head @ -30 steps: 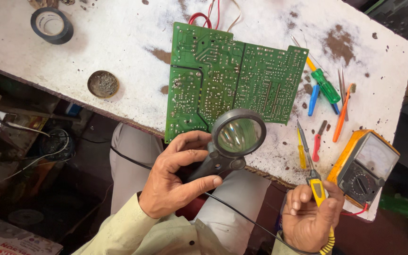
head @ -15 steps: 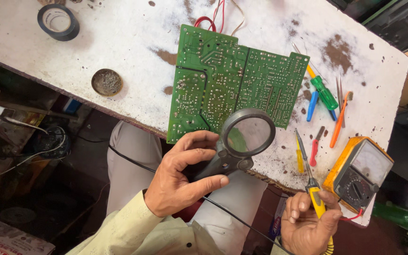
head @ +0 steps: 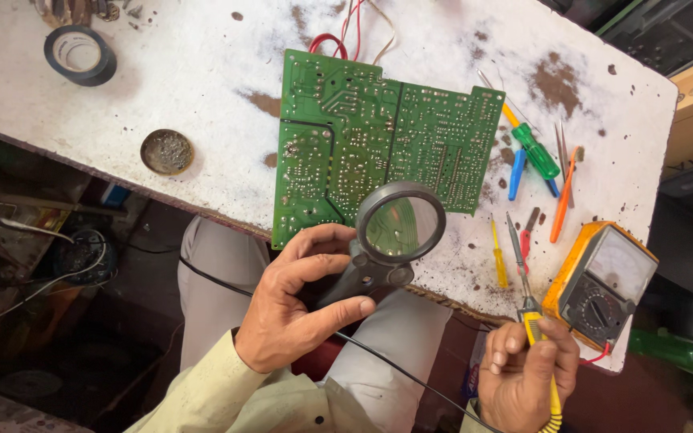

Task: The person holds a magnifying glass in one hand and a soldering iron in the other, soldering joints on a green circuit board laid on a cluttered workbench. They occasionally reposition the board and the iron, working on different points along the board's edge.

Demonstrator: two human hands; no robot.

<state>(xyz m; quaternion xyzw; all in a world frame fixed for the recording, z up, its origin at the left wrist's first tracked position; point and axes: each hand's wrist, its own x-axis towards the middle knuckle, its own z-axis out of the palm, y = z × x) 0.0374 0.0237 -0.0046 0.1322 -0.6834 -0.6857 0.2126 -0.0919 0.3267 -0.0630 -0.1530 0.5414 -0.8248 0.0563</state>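
A green circuit board (head: 378, 144), solder side up, lies on the worn white table (head: 202, 88) with red and white wires at its far edge. My left hand (head: 298, 309) grips the dark handle of a magnifying glass (head: 399, 223), whose lens hovers over the board's near edge. My right hand (head: 523, 377), at the table's near edge, holds a yellow-handled soldering iron (head: 532, 321) with its thin tip pointing up toward the board. A black cable runs across my lap below.
A yellow analog multimeter (head: 603, 281) sits right of my right hand. Several screwdrivers (head: 535, 152) and tweezers lie right of the board. A roll of black tape (head: 80, 54) is at far left, a round tin (head: 167, 151) near the front edge.
The magnifying glass has stayed over the board's near edge. My right hand with the soldering iron sits a little lower and closer to me than before.
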